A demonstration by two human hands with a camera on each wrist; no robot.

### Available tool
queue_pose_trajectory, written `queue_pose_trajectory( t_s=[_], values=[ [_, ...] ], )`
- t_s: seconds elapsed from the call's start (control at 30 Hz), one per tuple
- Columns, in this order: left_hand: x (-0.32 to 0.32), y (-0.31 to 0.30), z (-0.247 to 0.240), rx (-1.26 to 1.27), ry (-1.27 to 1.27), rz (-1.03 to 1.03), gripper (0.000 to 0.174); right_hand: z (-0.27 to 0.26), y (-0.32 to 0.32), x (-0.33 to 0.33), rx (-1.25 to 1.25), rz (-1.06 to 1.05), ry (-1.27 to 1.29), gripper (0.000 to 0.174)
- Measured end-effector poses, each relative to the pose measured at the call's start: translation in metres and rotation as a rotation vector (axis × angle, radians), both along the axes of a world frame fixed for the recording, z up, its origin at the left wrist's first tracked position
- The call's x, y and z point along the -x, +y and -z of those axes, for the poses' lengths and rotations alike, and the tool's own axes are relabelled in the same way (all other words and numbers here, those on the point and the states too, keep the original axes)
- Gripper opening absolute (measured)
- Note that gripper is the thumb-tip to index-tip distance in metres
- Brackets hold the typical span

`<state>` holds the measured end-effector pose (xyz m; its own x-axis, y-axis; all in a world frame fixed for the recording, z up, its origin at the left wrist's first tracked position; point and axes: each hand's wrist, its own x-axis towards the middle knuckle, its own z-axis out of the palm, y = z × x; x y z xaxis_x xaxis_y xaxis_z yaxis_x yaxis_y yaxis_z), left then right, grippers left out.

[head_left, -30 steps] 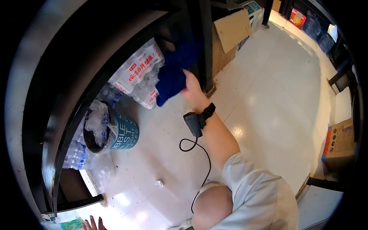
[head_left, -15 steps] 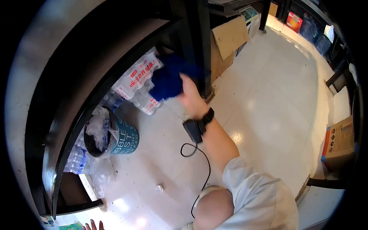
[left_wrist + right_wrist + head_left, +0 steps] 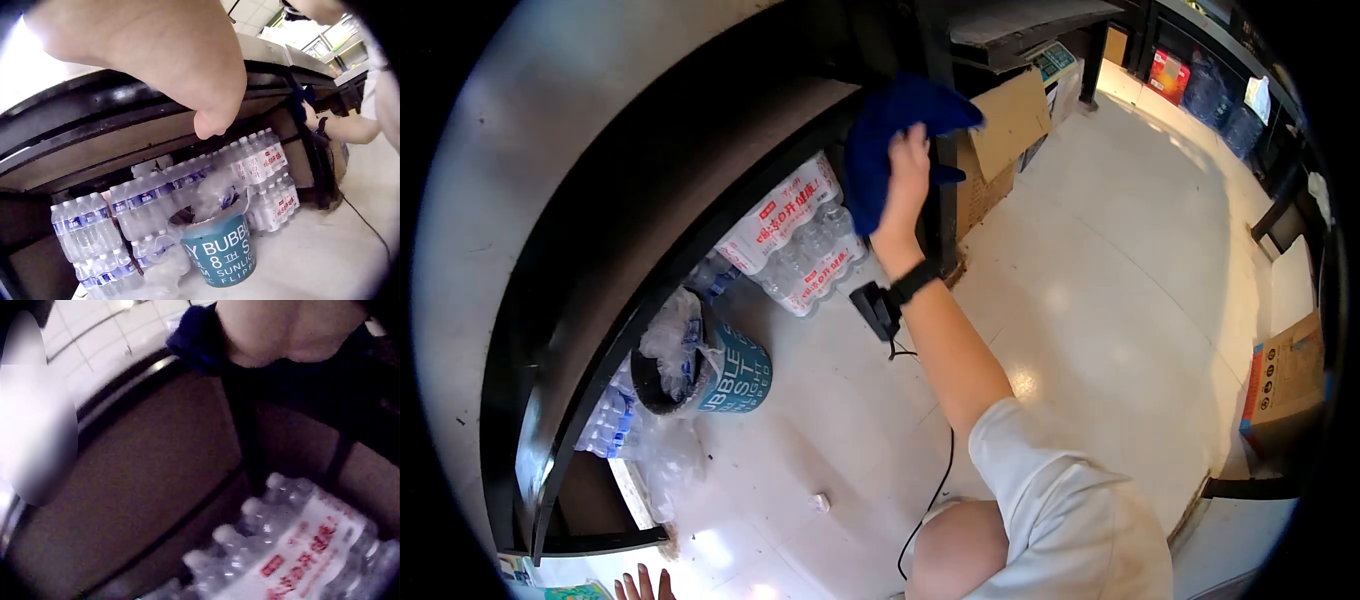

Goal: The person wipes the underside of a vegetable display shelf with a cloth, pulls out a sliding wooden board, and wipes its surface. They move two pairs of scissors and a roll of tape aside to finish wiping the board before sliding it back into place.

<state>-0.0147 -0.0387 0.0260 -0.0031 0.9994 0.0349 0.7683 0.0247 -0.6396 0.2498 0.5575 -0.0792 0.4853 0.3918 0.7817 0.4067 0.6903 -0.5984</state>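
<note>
- The right hand (image 3: 905,175) is reaching up, fingers bunched into the blue cloth (image 3: 875,160), pressing it against the upper part of the black post (image 3: 945,225).
- The cloth sits between palm and post, and most of it hangs down-left of the hand, above the bottled water pack (image 3: 795,240).
- The left hand (image 3: 640,585) is well apart, down by the floor. Only the fingertips show, so there's no telling how it's held.

The right hand (image 3: 287,331) fills the top edge and lies against a blue cloth (image 3: 195,339) that bunches out to its left. Below them a dark upright post (image 3: 250,437) runs down in front of a brown panel (image 3: 156,487). A shrink-wrapped pack of water bottles (image 3: 294,556) with red lettering lies at the bottom right.
</note>
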Motion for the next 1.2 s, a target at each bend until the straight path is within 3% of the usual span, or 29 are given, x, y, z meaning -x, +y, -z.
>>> queue_pose_trajectory(
  t_s=[0.03, 0.1, 0.27, 0.3, 0.33, 0.43, 0.47, 0.5, 0.57, 0.73, 0.77, 0.87, 1.03, 1.2],
  values=[
    [0.011, -0.009, 0.005, -0.032, 0.051, 0.061, 0.041, -0.005, -0.003, 0.001, 0.021, 0.064, -0.144, 0.028],
    [-0.02, 0.001, -0.019, -0.008, -0.02, -0.059, 0.044, -0.015, -0.013, -0.005, 0.056, 0.185, -0.429, 0.03],
    [-0.028, -0.012, -0.035, 0.005, -0.059, -0.221, 0.045, -0.017, -0.011, -0.021, 0.109, 0.313, -0.89, 0.029],
    [-0.021, -0.017, -0.034, -0.018, -0.025, -0.154, 0.048, -0.023, -0.014, -0.023, 0.129, 0.36, -0.974, 0.028],
    [-0.018, -0.024, -0.031, -0.036, -0.038, -0.191, 0.04, -0.028, -0.017, -0.027, 0.149, 0.413, -1.065, 0.028],
    [-0.004, -0.013, -0.038, -0.021, -0.019, -0.092, 0.041, -0.032, -0.02, -0.042, 0.06, 0.384, -1.134, 0.026],
    [0.001, -0.007, -0.041, -0.022, -0.047, -0.06, 0.042, -0.032, -0.025, -0.044, 0.104, 0.354, -1.156, 0.026],
    [0.001, 0.004, -0.043, -0.074, -0.04, -0.018, 0.04, -0.037, -0.034, -0.048, 0.233, 0.295, -1.219, 0.04],
    [0.003, 0.022, -0.047, -0.102, -0.149, 0.02, 0.039, -0.043, -0.05, -0.057, 0.354, 0.098, -1.225, 0.038],
    [0.017, 0.052, -0.049, -0.162, -0.182, 0.14, 0.037, -0.026, -0.094, -0.097, 0.609, -0.468, -0.638, 0.03],
    [0.019, 0.056, -0.046, -0.191, -0.197, 0.161, 0.037, -0.025, -0.109, -0.098, 0.569, -0.497, -0.526, 0.032],
    [0.02, 0.062, -0.036, -0.306, -0.233, 0.171, 0.037, -0.048, -0.159, -0.074, 0.345, -0.477, -0.258, 0.036],
    [0.058, 0.034, -0.027, -0.535, -0.219, 0.019, 0.038, -0.084, -0.133, -0.013, -0.045, -0.298, -0.142, 0.04],
    [0.115, 0.002, -0.02, -0.833, -0.227, -0.147, 0.041, -0.081, -0.129, 0.043, -0.06, -0.405, 0.005, 0.043]
  ],
)
